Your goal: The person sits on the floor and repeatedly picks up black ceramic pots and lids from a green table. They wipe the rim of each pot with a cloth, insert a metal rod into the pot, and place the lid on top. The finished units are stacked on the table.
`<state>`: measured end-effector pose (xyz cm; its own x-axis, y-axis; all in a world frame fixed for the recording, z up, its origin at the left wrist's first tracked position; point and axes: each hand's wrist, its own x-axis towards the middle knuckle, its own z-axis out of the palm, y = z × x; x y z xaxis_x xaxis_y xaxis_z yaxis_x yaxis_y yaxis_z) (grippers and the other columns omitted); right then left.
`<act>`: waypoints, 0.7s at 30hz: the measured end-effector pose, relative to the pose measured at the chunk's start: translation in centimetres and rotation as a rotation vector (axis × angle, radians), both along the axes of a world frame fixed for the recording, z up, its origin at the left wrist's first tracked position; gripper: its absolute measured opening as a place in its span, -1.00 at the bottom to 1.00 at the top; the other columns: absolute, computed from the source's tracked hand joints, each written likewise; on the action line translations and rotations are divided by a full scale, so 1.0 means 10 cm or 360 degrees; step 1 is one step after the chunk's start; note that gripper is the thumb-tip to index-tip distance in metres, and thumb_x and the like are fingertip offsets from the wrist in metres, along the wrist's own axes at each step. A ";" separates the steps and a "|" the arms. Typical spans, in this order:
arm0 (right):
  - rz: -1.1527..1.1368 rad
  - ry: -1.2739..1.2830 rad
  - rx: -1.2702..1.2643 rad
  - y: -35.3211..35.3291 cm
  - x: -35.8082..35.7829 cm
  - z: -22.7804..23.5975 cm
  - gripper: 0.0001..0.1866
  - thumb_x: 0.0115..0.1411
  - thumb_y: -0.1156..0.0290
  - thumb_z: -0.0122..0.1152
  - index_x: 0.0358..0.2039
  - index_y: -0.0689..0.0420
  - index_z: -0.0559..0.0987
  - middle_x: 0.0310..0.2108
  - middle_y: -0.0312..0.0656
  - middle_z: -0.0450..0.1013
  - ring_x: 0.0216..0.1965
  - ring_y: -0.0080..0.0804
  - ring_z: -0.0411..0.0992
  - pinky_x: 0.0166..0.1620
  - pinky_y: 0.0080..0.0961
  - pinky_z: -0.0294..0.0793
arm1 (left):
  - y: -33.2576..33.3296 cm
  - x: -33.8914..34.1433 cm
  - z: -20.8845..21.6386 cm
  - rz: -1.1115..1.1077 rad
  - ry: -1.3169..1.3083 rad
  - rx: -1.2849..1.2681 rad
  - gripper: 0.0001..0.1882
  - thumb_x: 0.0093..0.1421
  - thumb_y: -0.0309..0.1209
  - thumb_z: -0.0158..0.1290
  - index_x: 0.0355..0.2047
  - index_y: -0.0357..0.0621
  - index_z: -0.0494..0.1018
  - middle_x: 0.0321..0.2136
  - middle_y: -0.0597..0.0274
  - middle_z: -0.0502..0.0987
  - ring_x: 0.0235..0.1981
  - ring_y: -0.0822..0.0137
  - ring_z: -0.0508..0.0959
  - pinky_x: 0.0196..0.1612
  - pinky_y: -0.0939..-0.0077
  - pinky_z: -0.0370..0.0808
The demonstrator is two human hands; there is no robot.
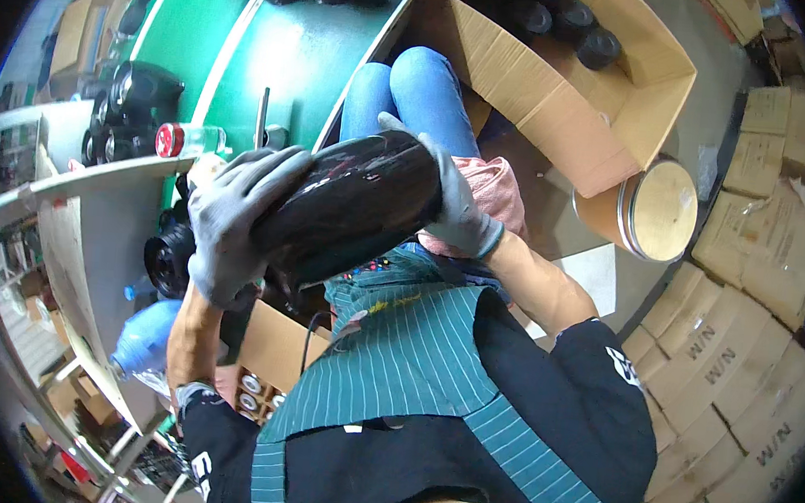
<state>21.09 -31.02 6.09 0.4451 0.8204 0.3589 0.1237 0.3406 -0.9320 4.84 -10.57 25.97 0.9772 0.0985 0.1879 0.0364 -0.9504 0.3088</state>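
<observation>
A glossy black rounded vessel, about as long as a forearm, lies tilted on its side above my lap. My left hand, in a grey glove, grips its left end. Around its right end closes my right hand, gloved the same way. Part of the fingers is hidden behind the vessel. Under my right forearm a pink cloth lies over my thigh. Just beyond my left hand, a clear jar with a red lid lies on the green worktable, near a thin metal rod.
Beyond my knees on the right, an open cardboard box holds several black round parts. Beside it stands a round drum. Stacked cartons line the right. More black vessels and a blue water jug are on the left.
</observation>
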 end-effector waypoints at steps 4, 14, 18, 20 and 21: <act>0.0259 0.0025 -0.0275 -0.06 0.70 0.42 -0.44 0.60 0.36 0.03 0.54 0.14 0.28 0.48 -0.01 0.34 0.47 -0.17 0.34 0.57 -0.26 0.19 | -0.24 -0.04 -0.51 0.0062 -0.0379 -0.0135 -0.29 0.02 -0.36 0.42 0.24 -0.17 0.59 0.10 -0.09 0.66 0.07 -0.14 0.68 0.15 0.02 0.63; 0.0315 -0.1030 -0.0421 0.53 0.86 0.72 -0.39 0.15 -0.01 0.40 0.12 0.11 0.69 0.06 0.01 0.63 0.13 0.02 0.56 0.24 -0.08 0.52 | 0.41 -0.47 -2.11 0.0748 -0.0330 0.0009 -0.22 0.20 -0.25 0.37 0.38 -0.23 0.38 0.31 -0.22 0.47 0.28 -0.26 0.49 0.39 -0.12 0.35; 0.0182 -0.0735 -0.0829 0.42 0.83 0.51 -0.36 0.19 -0.10 0.35 0.09 0.14 0.71 -0.04 0.08 0.65 -0.01 0.05 0.63 0.13 -0.06 0.59 | 1.14 -0.56 -2.78 0.1445 -0.0187 0.0283 -0.36 0.40 -0.12 0.21 0.34 -0.25 0.43 0.12 -0.24 0.58 0.15 -0.26 0.57 0.23 -0.03 0.49; -0.0077 -0.0808 -0.1061 0.38 0.58 0.52 -0.36 0.19 -0.16 0.36 0.01 0.15 0.72 -0.15 0.11 0.64 -0.11 0.08 0.64 0.03 -0.01 0.61 | 1.23 -0.51 -2.96 0.1562 0.0071 0.0059 -0.39 0.42 -0.08 0.17 0.35 -0.15 0.46 0.08 -0.18 0.61 0.04 -0.19 0.63 0.13 0.02 0.56; -0.0193 -0.0859 -0.1206 0.40 0.42 0.56 -0.36 0.18 -0.17 0.37 0.00 0.15 0.72 -0.17 0.10 0.64 -0.11 0.08 0.63 0.02 0.00 0.60 | 1.27 -0.46 -2.95 0.1508 0.0060 0.0015 -0.40 0.42 -0.08 0.17 0.35 -0.13 0.47 0.08 -0.17 0.61 0.05 -0.18 0.63 0.13 0.02 0.56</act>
